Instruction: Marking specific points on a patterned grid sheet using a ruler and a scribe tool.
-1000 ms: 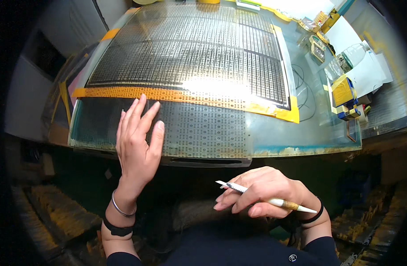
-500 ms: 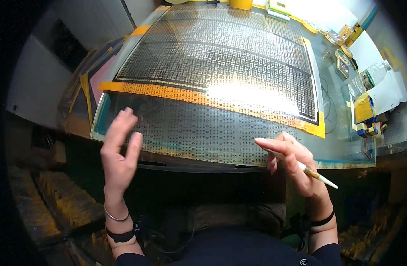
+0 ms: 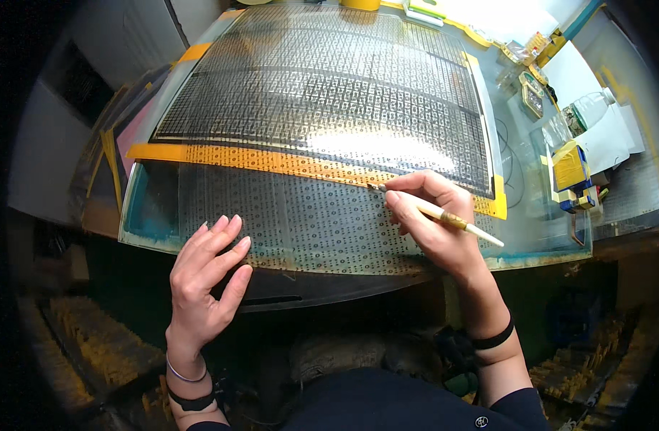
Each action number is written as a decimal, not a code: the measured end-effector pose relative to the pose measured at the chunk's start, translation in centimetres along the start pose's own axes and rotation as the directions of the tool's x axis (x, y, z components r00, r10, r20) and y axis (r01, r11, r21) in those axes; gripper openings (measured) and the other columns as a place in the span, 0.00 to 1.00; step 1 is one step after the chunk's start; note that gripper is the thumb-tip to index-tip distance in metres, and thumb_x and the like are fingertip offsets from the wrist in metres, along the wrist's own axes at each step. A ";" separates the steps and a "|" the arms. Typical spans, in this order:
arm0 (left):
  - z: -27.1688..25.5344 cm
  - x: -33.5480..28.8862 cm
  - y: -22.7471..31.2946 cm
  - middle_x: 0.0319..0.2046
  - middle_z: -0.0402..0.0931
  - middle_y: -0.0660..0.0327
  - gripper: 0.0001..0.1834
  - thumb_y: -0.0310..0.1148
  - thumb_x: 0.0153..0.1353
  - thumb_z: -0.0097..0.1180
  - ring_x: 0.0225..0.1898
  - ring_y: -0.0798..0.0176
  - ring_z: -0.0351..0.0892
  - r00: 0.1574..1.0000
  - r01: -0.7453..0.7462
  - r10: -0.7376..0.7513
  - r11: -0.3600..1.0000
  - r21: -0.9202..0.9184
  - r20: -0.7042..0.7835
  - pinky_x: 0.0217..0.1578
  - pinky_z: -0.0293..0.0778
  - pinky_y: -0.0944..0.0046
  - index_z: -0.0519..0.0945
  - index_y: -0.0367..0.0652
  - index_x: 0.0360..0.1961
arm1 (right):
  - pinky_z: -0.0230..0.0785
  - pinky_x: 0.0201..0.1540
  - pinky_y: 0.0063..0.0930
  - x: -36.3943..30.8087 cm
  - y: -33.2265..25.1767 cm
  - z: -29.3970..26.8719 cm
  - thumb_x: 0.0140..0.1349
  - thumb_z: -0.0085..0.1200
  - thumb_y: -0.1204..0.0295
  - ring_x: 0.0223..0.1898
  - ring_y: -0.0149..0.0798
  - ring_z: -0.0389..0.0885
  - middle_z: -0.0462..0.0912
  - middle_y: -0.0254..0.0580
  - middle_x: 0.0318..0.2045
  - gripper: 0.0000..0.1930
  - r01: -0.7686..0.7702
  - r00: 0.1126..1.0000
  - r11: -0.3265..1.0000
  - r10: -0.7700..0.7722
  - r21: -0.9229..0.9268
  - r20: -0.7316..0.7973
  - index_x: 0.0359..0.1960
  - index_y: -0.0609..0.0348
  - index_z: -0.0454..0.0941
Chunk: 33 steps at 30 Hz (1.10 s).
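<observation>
My right hand (image 3: 441,219) is closed in a pen grip on a white pen-like tool (image 3: 479,233), which has a brass-coloured band and a small dark metal tip. The tip is at the lower edge of an orange tape strip (image 3: 272,161); whether it touches cannot be told. Below the tape lies a see-through film (image 3: 322,223) printed with rows of small dark marks. Over the film's near left part is my left hand (image 3: 207,276), open, with fingers stretched and nothing held. Beyond the tape spreads a large dark patterned sheet (image 3: 308,93), glossy under bright light.
The glass-topped table (image 3: 146,208) ends just in front of me. At the right stand a clear plastic bottle (image 3: 588,111), a yellow-and-blue box (image 3: 570,169) and a small case (image 3: 532,95). Stacked boards (image 3: 103,165) lean at the left. A yellow container (image 3: 360,3) is at the far edge.
My right hand has moved left and up, bringing the tool's tip to the tape edge. The left hand has come lower, its fingers now over the film. The view has shifted slightly.
</observation>
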<state>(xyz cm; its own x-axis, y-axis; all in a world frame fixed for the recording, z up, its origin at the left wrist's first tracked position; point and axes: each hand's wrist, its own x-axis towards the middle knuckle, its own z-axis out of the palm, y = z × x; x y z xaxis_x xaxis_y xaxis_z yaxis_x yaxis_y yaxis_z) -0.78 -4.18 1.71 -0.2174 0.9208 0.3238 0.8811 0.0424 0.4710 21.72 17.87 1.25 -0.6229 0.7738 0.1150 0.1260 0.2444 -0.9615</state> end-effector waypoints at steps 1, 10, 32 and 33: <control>-0.1 0.0 0.0 0.57 0.78 0.48 0.16 0.26 0.58 0.62 0.63 0.47 0.74 1.000 0.003 -0.003 1.000 0.001 0.001 0.67 0.61 0.45 0.84 0.37 0.48 | 0.72 0.33 0.18 0.0 -0.2 0.3 0.61 0.62 0.75 0.30 0.22 0.80 0.85 0.37 0.28 0.07 0.013 1.000 1.000 -0.013 -0.012 -0.001 0.39 0.66 0.83; -0.1 0.0 -0.1 0.57 0.78 0.48 0.16 0.27 0.58 0.61 0.63 0.47 0.74 1.000 0.014 -0.014 1.000 0.004 0.002 0.67 0.61 0.45 0.85 0.37 0.48 | 0.71 0.31 0.20 -0.5 -1.1 -0.3 0.58 0.61 0.74 0.28 0.23 0.79 0.84 0.35 0.25 0.06 0.040 0.980 0.998 -0.029 -0.052 0.198 0.35 0.64 0.84; -0.1 -0.1 -0.2 0.57 0.79 0.49 0.16 0.27 0.57 0.61 0.63 0.47 0.74 1.000 0.004 -0.004 1.000 0.002 -0.010 0.67 0.62 0.45 0.84 0.37 0.48 | 0.71 0.29 0.21 -0.4 -1.0 -0.3 0.54 0.60 0.74 0.25 0.25 0.79 0.84 0.37 0.24 0.06 0.039 0.967 0.998 -0.027 -0.043 0.253 0.31 0.63 0.85; -0.1 -0.1 -0.2 0.57 0.79 0.48 0.16 0.27 0.57 0.61 0.63 0.47 0.74 1.000 0.005 -0.005 1.000 -0.001 -0.010 0.67 0.62 0.45 0.84 0.37 0.48 | 0.70 0.27 0.21 -0.5 -1.2 -0.6 0.54 0.60 0.75 0.24 0.25 0.79 0.84 0.37 0.23 0.05 -0.002 0.945 1.000 0.007 -0.017 0.326 0.30 0.63 0.85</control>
<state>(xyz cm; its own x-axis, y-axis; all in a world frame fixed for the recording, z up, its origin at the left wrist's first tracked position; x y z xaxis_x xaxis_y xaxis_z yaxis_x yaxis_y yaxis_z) -1.01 -4.31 1.66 -0.2262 0.9165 0.3300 0.8796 0.0466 0.4735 22.37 17.56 2.55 -0.8399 0.5423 0.0202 0.1403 0.2529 -0.9573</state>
